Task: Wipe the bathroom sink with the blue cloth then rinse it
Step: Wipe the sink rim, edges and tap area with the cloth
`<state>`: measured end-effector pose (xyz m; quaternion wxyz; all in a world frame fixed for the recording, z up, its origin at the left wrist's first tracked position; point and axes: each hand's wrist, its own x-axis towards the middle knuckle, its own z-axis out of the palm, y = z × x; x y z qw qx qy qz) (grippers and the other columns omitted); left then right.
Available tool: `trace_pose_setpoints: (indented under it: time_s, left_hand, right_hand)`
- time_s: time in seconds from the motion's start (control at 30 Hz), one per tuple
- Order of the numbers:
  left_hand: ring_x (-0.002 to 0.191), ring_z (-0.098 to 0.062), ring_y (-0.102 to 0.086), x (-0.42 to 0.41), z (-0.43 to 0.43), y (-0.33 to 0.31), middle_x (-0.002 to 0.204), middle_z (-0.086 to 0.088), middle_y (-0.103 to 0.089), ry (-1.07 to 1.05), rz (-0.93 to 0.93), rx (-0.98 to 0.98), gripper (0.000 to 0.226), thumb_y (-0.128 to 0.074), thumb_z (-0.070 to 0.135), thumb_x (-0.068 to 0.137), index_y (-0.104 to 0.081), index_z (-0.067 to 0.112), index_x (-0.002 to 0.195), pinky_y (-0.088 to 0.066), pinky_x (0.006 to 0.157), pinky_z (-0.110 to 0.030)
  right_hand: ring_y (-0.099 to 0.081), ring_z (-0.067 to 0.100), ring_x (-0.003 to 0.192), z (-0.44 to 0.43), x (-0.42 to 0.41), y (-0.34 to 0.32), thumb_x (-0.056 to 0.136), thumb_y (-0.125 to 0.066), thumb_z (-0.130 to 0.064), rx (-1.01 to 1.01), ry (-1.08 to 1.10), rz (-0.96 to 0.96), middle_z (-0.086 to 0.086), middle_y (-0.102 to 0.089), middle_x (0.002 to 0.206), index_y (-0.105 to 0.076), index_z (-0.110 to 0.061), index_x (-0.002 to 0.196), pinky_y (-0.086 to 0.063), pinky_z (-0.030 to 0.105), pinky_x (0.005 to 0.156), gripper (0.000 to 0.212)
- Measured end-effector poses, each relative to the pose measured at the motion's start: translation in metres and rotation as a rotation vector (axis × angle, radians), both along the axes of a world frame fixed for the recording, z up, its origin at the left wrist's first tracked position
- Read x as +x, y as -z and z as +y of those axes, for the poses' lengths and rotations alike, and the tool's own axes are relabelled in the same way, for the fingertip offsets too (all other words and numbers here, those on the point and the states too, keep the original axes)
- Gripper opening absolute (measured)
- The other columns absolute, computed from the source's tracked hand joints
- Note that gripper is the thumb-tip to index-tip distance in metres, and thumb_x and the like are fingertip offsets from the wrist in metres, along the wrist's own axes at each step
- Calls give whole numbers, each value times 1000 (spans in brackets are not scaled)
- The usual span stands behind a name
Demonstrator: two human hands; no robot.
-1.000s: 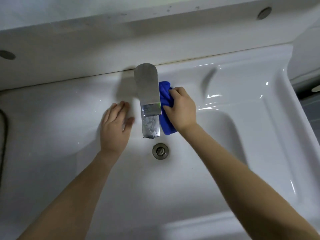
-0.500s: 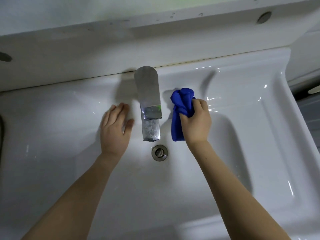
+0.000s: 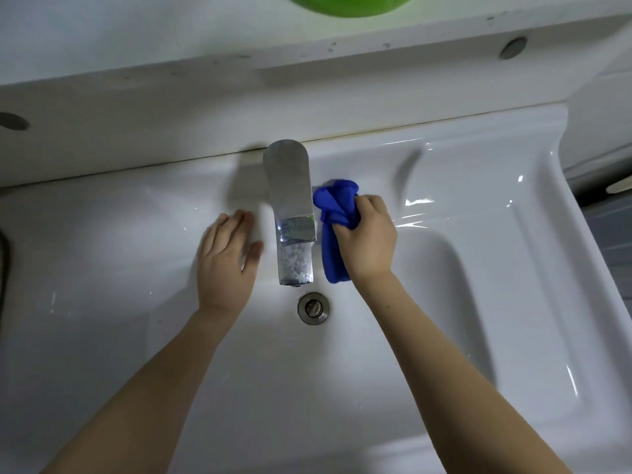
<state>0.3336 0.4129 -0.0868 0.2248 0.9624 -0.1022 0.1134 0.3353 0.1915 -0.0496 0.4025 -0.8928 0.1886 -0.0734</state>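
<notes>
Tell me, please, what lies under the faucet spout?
Below the tip of the faucet spout the round metal drain shows in the white sink basin. The basin surface directly beneath the spout is covered by it.

loc: bathrm | evid: white ceramic sink w/ chrome tap, drain, shelf above

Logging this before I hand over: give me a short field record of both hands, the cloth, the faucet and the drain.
left hand: flat on the sink, fingers straight, left of the faucet
right hand: grips the blue cloth
blue cloth: bunched, just right of the faucet, lower end hanging down
faucet: no stream visible
drain: uncovered, below the spout
</notes>
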Motion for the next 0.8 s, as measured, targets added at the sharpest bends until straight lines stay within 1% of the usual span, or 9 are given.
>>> trace_pose_setpoints:
  time_s: [0.1, 0.17, 0.27, 0.43, 0.53, 0.6, 0.63, 0.7, 0.8]
  left_hand:
    - [132, -31, -45, 0, 0, 0, 139, -9, -56, -2, 5, 6, 48, -46, 33, 94, -55, 10, 135, -37, 112, -47]
    - [133, -30, -44, 0, 0, -2, 140, -8, -56, -2, 19, 11, 49, -46, 34, 94, -55, 10, 136, -37, 112, -46]
    - [133, -30, -44, 2, 0, -4, 140, -7, -56, -5, 34, 9, 49, -47, 34, 93, -55, 11, 135, -36, 112, -44]
    - [133, -30, -44, 0, 1, -3, 140, -8, -56, 3, 30, 16, 49, -47, 35, 94, -54, 11, 136, -35, 113, -44]
    - [133, -30, -44, 0, 2, -2, 140, -8, -56, 8, 25, 21, 50, -46, 35, 94, -54, 10, 136, -35, 113, -45]
    - [133, -29, -44, 1, 4, -2, 139, -8, -56, 16, 27, 26, 49, -46, 36, 95, -54, 10, 136, -36, 112, -44]
    - [133, -29, -44, 1, 4, -2, 140, -8, -56, 19, 29, 26, 49, -47, 37, 95, -55, 11, 136, -36, 113, -43]
    - [133, -29, -43, 2, 4, -1, 140, -7, -55, 17, 31, 21, 49, -47, 37, 94, -55, 11, 136, -35, 113, -42]
    - [134, -29, -43, 0, 4, 1, 141, -6, -55, 12, 34, 15, 48, -47, 35, 95, -55, 12, 136, -35, 113, -43]
  right_hand:
    - [-50, 19, 75, 9, 21, -6, 78, -60, -13, 37, -42, 21, 3, -58, 101, -54, -13, 79, -34, 25, 65, 6]
    - [-50, 18, 76, 9, 16, -7, 78, -61, -14, 50, -30, 25, 2, -59, 103, -57, -12, 81, -34, 24, 65, 5]
    - [-55, 18, 80, 8, -5, -3, 79, -64, -18, 12, -55, 25, -2, -60, 106, -63, -12, 88, -36, 24, 65, 11]
    - [-52, 20, 75, 8, 18, -4, 80, -64, -17, -32, -94, 5, 3, -60, 102, -60, -8, 84, -32, 25, 63, 10]
    - [-54, 22, 77, 8, 19, -3, 80, -64, -16, -42, -140, -27, 4, -61, 105, -62, -7, 88, -35, 26, 65, 12]
    - [-55, 25, 80, -6, 9, -3, 78, -64, -16, -105, -189, -23, 5, -60, 105, -62, -7, 90, -37, 28, 64, 15]
    - [-55, 26, 80, -18, 6, -3, 78, -63, -15, -140, -176, -6, 6, -60, 105, -61, -7, 89, -38, 29, 63, 14]
    - [-55, 29, 81, -45, 5, -5, 78, -61, -15, -182, -66, 29, 7, -59, 106, -57, -7, 86, -41, 33, 63, 12]
    - [-56, 29, 84, -62, 1, -4, 79, -61, -15, -222, 28, 8, 7, -59, 108, -59, -5, 88, -46, 36, 67, 14]
